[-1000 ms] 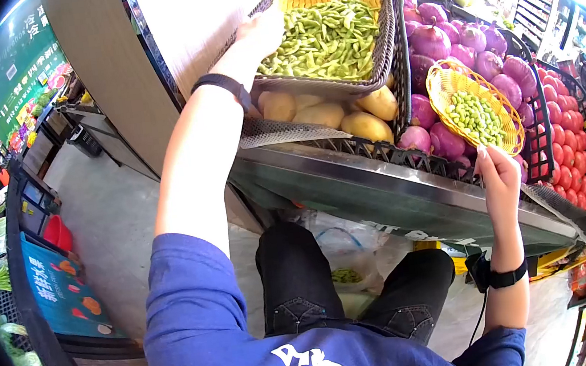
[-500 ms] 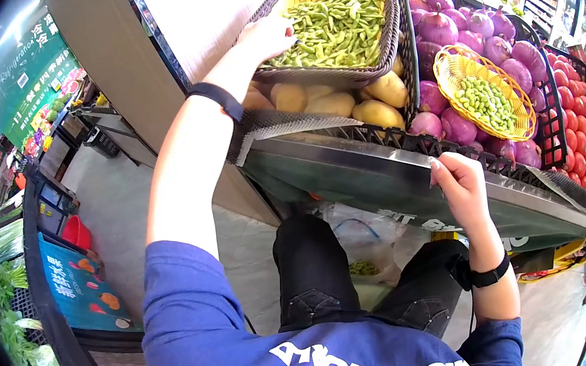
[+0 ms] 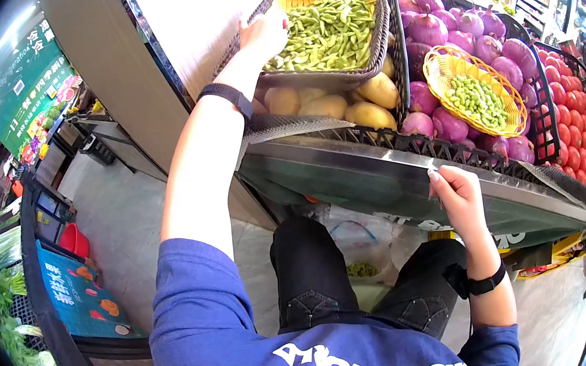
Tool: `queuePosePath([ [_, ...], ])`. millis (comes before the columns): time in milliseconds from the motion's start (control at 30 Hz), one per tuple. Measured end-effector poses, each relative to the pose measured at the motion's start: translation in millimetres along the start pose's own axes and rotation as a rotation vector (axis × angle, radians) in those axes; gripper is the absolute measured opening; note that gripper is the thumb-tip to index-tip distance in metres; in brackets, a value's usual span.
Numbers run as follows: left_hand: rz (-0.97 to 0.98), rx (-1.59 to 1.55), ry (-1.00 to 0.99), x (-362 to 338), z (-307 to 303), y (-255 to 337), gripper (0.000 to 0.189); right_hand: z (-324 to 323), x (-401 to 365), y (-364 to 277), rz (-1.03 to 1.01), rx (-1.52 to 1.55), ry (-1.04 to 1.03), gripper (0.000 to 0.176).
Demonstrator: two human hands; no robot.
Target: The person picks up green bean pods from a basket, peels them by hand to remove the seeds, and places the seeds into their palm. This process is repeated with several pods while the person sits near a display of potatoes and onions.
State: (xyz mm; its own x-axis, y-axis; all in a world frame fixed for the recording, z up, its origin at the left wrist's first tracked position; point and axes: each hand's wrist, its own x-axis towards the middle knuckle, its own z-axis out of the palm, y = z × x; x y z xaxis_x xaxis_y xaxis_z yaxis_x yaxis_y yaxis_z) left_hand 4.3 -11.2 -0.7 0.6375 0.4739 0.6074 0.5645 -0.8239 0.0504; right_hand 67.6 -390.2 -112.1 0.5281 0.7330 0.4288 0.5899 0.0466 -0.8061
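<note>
My left hand (image 3: 266, 34) is at the left side of the dark wicker basket (image 3: 367, 73), which holds green pods (image 3: 333, 35); its fingers are curled, and whether they grip the rim or a pod is hard to see. That basket rests above potatoes (image 3: 324, 106) in a black crate. My right hand (image 3: 456, 191) is pinched closed just in front of the stall's metal edge, on something too small to make out. Beyond it, a yellow basket (image 3: 438, 85) of shelled green beans (image 3: 477, 103) sits on purple onions (image 3: 428, 29).
Red tomatoes (image 3: 574, 123) fill a crate at the right. The metal counter edge (image 3: 370, 155) runs across in front of my knees. A clear bag with some pods (image 3: 362, 269) lies low between my legs. Leafy vegetables (image 3: 6, 291) and a red bucket (image 3: 74, 240) are at the left.
The stall has shifted slightly left in view. My left hand has moved slightly down and left, staying by the pod basket. My right hand has dropped a little, still pinched.
</note>
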Motion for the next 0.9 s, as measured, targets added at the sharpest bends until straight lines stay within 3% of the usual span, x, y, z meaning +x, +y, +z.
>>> queuePosePath([
  [233,0.143,-0.028,0.185,-5,-12,7,0.019,13,0,0,0.017,0.007,-0.032,0.027],
  [300,0.188,-0.711,0.210,-23,-32,30,0.018,13,-2,2,0.012,0.010,-0.013,0.030],
  [367,0.300,-0.831,0.049,-77,-61,71,0.018,14,-9,0,0.167,0.266,-0.043,0.035],
  [433,0.352,-0.849,-0.259,-139,-66,104,0.014,24,-14,-4,0.128,0.448,-0.139,0.037],
  [500,0.777,-0.612,-0.079,-186,-47,121,0.013,36,-18,-4,0.210,0.572,-0.259,0.039],
  [567,0.758,-0.499,-0.207,-222,-29,128,0.014,48,-23,10,0.313,0.585,-0.355,0.037],
  [667,0.760,-0.518,-0.173,-246,-19,125,0.015,58,-34,25,0.462,0.820,-0.410,0.032],
  [733,0.667,-0.794,-0.339,-258,-13,124,0.015,62,-44,33,0.464,0.828,-0.416,0.030],
  [767,0.611,-0.850,-0.535,-262,-8,120,0.018,63,-46,36,0.436,0.838,-0.424,0.028],
  [833,0.251,-1.170,-1.132,-262,-11,118,0.023,64,-49,38,0.386,0.794,-0.480,0.029],
  [867,0.148,-1.370,-1.227,-267,-3,119,0.024,65,-52,36,0.256,0.650,-0.425,0.030],
  [900,0.146,-1.376,-1.225,-274,4,121,0.024,66,-54,34,0.128,0.506,-0.369,0.031],
])
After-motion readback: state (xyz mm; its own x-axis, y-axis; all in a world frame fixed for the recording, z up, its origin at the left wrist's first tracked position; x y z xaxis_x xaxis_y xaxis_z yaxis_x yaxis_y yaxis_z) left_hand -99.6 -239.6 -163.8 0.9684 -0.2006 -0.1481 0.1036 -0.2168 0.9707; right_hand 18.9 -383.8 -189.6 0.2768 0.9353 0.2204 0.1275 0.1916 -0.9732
